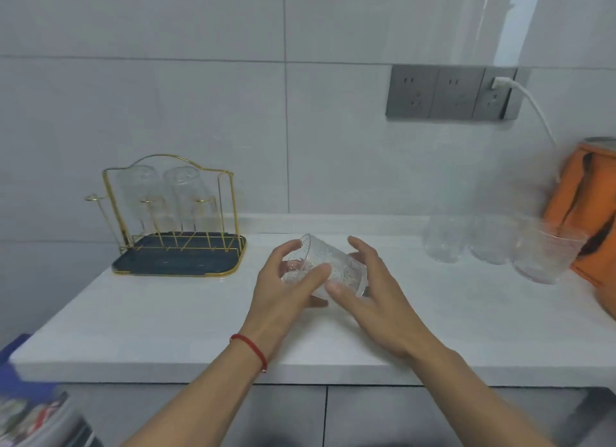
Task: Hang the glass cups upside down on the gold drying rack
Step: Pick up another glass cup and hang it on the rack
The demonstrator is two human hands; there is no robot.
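A textured glass cup (325,266) lies tilted on its side above the middle of the white counter, its mouth turned up and to the left. My left hand (286,286) grips it from the left and my right hand (370,290) cradles it from the right. The gold drying rack (170,210) stands at the back left on a dark tray (180,263). Two glass cups (166,196) hang upside down on its rear pegs. Three more glass cups (493,246) stand on the counter at the right.
An orange bag (586,213) sits at the far right, touching the nearest cup. A grey socket strip (453,93) with a white cable is on the tiled wall. The counter's front edge (300,376) runs below my wrists. Blue items lie at lower left.
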